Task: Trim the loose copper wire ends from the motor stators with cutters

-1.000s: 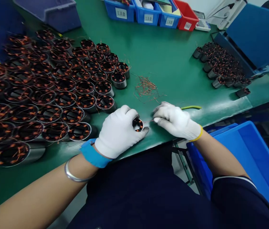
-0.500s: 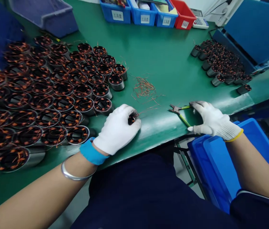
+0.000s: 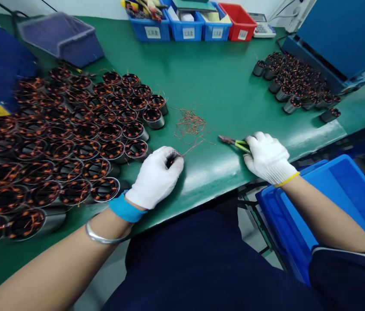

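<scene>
My left hand [image 3: 158, 176], in a white glove, is closed around a wound motor stator [image 3: 170, 161] near the table's front edge. Most of that stator is hidden by the glove, and copper wire ends stick out of it to the right. My right hand [image 3: 266, 156], also gloved, grips the green handles of cutting pliers [image 3: 234, 141]. The pliers' jaws point left and look closed. Between and beyond my hands lies a small heap of cut copper wire [image 3: 191, 122] on the green table [image 3: 215, 82].
Rows of stators with loose wire ends [image 3: 85, 138] fill the left side. More stators [image 3: 295, 82] stand at the back right beside a blue machine [image 3: 341, 39]. Blue boxes [image 3: 152, 33], a red box [image 3: 238, 26] and a calculator [image 3: 262, 28] line the back. Blue bins [image 3: 347, 185] stand below right.
My right hand has closed on the pliers' handles and moved left with them; the jaws, spread before, have come together. My left hand still holds the stator. The view has shifted slightly.
</scene>
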`<state>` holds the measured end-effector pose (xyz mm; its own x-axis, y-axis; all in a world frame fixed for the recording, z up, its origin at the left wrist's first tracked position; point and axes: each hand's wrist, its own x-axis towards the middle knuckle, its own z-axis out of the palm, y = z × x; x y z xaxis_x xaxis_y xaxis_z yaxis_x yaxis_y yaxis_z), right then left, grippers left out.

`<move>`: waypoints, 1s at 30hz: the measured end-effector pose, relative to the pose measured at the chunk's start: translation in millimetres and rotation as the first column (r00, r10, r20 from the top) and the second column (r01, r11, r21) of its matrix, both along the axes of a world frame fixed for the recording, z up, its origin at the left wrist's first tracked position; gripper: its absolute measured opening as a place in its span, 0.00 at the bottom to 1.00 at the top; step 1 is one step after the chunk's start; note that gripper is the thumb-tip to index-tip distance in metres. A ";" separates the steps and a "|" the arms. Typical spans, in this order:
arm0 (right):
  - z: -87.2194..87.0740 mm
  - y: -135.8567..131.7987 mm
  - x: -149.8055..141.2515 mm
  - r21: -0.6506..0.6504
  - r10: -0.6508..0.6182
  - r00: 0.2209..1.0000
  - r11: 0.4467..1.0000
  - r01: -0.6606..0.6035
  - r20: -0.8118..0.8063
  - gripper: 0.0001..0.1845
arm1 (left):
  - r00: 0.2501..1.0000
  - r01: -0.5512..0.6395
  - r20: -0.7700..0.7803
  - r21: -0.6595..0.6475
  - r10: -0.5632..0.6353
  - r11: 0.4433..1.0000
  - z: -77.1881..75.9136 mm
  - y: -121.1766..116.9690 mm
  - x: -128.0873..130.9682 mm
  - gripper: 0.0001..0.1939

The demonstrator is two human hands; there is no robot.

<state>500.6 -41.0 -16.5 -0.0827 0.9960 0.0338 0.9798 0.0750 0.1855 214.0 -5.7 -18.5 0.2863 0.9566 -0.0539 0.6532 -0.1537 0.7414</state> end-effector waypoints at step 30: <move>21.4 -21.7 -65.7 -0.599 -0.738 -0.038 0.576 -0.556 -0.674 0.41 | 0.999 0.011 0.052 0.044 -0.013 0.999 -5.6 0.8 2.2 0.10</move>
<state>434.9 -62.7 4.8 -0.5228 0.6466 -0.5555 0.0748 -0.6143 -0.7855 216.2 -4.9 -24.1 0.2988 0.9543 0.0034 0.6115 -0.1942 0.7670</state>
